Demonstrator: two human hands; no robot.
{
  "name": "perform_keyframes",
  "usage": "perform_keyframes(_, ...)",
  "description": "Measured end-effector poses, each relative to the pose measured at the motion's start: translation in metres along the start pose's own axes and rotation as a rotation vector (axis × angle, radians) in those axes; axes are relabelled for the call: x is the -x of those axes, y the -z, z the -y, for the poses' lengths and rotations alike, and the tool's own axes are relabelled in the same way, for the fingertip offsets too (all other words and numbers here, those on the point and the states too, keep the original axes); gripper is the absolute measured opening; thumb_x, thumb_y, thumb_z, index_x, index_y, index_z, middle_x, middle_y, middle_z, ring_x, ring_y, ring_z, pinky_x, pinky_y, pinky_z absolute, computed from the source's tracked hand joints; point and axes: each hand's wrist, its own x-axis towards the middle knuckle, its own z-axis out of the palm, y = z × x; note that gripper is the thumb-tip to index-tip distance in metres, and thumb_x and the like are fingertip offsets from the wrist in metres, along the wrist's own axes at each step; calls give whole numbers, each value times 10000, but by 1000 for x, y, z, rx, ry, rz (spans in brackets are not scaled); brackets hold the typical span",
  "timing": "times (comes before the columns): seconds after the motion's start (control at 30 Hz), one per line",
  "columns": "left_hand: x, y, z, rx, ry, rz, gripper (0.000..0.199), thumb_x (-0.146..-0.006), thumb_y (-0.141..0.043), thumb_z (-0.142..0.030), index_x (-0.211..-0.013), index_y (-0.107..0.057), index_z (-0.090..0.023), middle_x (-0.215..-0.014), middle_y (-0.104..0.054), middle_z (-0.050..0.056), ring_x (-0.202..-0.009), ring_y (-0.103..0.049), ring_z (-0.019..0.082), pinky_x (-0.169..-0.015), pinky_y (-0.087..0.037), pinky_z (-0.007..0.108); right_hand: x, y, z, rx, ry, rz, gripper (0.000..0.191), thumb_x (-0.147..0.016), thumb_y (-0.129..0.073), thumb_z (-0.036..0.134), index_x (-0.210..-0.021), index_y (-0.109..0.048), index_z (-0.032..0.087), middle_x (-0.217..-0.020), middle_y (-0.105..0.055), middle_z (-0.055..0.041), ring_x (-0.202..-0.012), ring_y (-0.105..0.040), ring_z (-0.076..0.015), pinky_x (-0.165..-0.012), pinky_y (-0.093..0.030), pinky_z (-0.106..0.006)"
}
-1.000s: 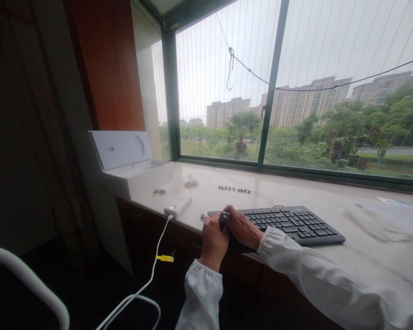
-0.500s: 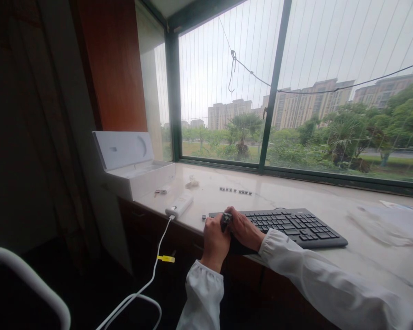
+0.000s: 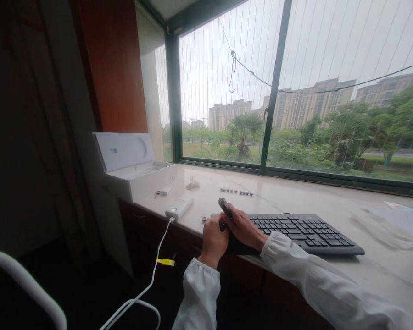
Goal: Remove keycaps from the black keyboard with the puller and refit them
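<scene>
Box [image 3: 151, 178], white and lid up, is standing at the far left of the counter [image 3: 278, 197], with a white cable [image 3: 157, 256] running to a white device [image 3: 180, 207] before it. One small piece [image 3: 204, 219] is lying just beyond the left hand [image 3: 214, 238], whose fingers are curling shut, seemingly on the lower part of a dark tool [image 3: 224, 206]. That tool is pointing up between the hands, by the near left end of the keyboard [image 3: 306, 233]. Beyond it, a row of small pieces [image 3: 236, 191] is lying apart. The right hand [image 3: 243, 228] is gripping the tool's upper part; its fingertips are partly hidden. The step in hand appears to be adjusting the tool two-handed, and the next move is probably calling for a firm left hold and a careful right pinch, clear of the keys.
</scene>
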Motion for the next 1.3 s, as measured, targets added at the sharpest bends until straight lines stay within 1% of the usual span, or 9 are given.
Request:
perform_keyframes(0.1, 1, -1, -1, 1, 10, -9, 118, -822, -602, -173, -918, -650, -223, -850, -700, 38, -833, -626, 219, -725, -424, 301, -1, 1, 6, -10, -48, 7, 185, -976, -370, 384, -945, -442, 216, -726, -559, 1, -619, -499, -139, -601, -410, -289)
perform_keyframes(0.2, 3, -1, -3, -3, 18, -23, 131, -827, -586, -162, -926, -653, -214, -835, -687, 51, -824, -625, 222, -717, -428, 302, 1, -2, 4, -4, -72, -6, 194, -984, -358, 390, -952, -432, 214, -730, -553, 0, -618, -499, -140, -597, -399, -285)
perform_keyframes(0.33, 4, -1, -5, -15, 21, -43, 164, -825, -562, -124, -935, -657, -199, -845, -666, 71, -832, -620, 226, -740, -440, 310, 6, -6, -3, 64, 9, -59, 170, -984, -359, 371, -1014, -408, 210, -774, -570, -26, -653, -514, -160, -626, -404, -303)
perform_keyframes(0.4, 4, -1, -4, -18, 16, -46, 172, -832, -546, -116, -932, -661, -195, -842, -655, 74, -822, -615, 221, -742, -447, 310, 9, -7, -4, 89, 33, -48, 133, -987, -349, 344, -999, -384, 216, -786, -574, -32, -663, -519, -165, -625, -397, -304)
perform_keyframes(0.53, 3, -2, -1, -19, 13, -43, 146, -809, -573, -104, -872, -672, -191, -826, -642, 70, -818, -609, 216, -762, -461, 315, 13, -5, 1, 84, 16, 14, 107, -990, -340, 315, -925, -339, 231, -753, -549, -10, -623, -503, -151, -593, -370, -290)
perform_keyframes(0.63, 3, -3, 0, -13, 6, -39, 142, -774, -612, -85, -836, -677, -195, -833, -642, 61, -831, -608, 210, -788, -469, 317, 14, -3, 4, 78, 12, 11, 106, -992, -329, 310, -919, -327, 232, -729, -528, 6, -607, -498, -147, -588, -364, -286)
perform_keyframes(0.9, 4, 1, -2, -11, -18, -29, 163, -771, -612, -81, -852, -690, -199, -837, -645, 58, -847, -617, 206, -804, -485, 322, 14, -5, 1, 96, 0, 11, 104, -993, -319, 302, -921, -332, 228, -743, -526, -1, -629, -499, -152, -606, -369, -289)
perform_keyframes(1.1, 3, 0, 1, -29, -52, 6, 167, -768, -597, -75, -842, -700, -183, -858, -679, 77, -926, -609, 241, -835, -477, 348, 15, -3, 3, 94, 5, 14, 107, -989, -340, 303, -915, -339, 226, -739, -521, 4, -608, -474, -141, -592, -360, -286)
perform_keyframes(1.3, 3, 2, -1, -39, -62, 24, 165, -793, -575, -96, -818, -709, -189, -834, -681, 73, -888, -610, 234, -812, -466, 347, 13, 0, 9, 98, 28, 30, 89, -971, -316, 257, -891, -337, 224, -748, -525, -12, -614, -476, -144, -596, -376, -295)
